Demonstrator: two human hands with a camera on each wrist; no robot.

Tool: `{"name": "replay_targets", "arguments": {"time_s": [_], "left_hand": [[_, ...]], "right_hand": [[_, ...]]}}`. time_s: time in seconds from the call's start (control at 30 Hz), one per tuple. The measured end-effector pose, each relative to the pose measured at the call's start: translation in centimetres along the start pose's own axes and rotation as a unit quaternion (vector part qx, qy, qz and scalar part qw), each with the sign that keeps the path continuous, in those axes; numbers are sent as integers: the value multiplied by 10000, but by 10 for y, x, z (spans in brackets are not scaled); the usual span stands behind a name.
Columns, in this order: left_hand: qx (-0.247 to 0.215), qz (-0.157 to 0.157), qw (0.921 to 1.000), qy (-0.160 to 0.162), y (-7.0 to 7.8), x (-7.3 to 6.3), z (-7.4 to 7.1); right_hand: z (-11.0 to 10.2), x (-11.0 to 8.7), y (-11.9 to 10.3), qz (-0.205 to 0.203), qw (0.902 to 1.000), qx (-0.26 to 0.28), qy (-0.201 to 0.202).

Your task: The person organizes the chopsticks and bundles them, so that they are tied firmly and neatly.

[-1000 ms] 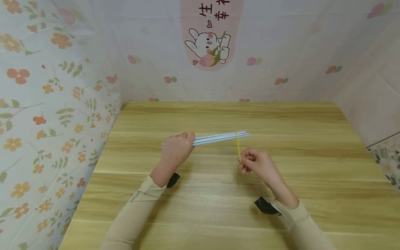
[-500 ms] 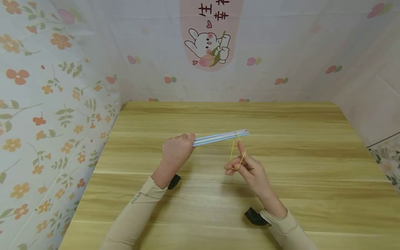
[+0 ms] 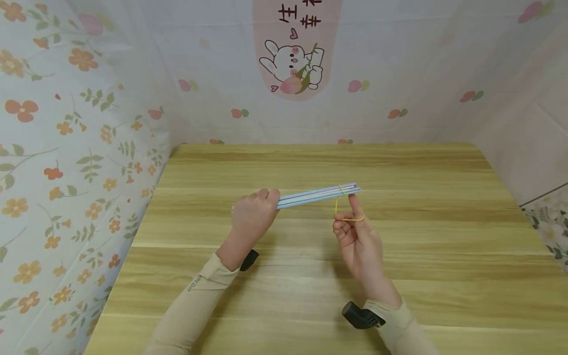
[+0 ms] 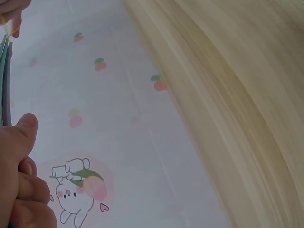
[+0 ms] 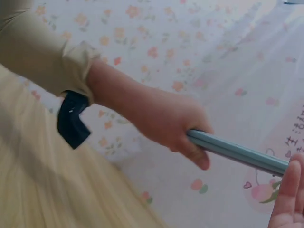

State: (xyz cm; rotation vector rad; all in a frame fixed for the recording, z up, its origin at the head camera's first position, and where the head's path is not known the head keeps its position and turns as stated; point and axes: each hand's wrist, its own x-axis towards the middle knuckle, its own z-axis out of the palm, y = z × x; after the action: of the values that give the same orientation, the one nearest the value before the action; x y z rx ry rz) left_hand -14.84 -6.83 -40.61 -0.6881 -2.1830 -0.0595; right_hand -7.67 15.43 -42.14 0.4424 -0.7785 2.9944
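In the head view, my left hand (image 3: 254, 215) grips a bundle of slim pastel pencils (image 3: 306, 196), held above the table and pointing right. Its palm hides their near ends. A yellow rubber band (image 3: 341, 190) circles the bundle close to its far end. Below that end, my right hand (image 3: 361, 244) holds the band's hanging loop stretched on its fingers. The index finger points up at the pencils; the other fingers are bent. In the right wrist view, the pencils (image 5: 237, 152) run from the left hand (image 5: 173, 121) toward the right hand's fingers (image 5: 290, 190).
A wood-grain table (image 3: 222, 305) lies under both hands. Behind it hangs a white cloth (image 3: 213, 64) with a rabbit print, and a floral cloth (image 3: 66, 172) covers the left side. A black wrist device (image 3: 361, 315) sits at the right cuff.
The right hand has turned palm up and its index finger has straightened. The band's loop, drawn narrow earlier, is now spread over the fingers. The left hand still grips the pencils almost in place.
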Motion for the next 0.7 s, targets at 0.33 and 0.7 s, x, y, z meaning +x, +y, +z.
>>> {"name": "replay_targets", "arguments": {"time_s": [0.33,0.7], "left_hand": [[-86,382,9987,-326,-6,-3,-5],[-184,629,9978,-126,-8,-1,-7]], "right_hand": [[-10,17,-28,656,9972,-356,-17],[-1,30,-39,1155,9590,-2531,544]]}}
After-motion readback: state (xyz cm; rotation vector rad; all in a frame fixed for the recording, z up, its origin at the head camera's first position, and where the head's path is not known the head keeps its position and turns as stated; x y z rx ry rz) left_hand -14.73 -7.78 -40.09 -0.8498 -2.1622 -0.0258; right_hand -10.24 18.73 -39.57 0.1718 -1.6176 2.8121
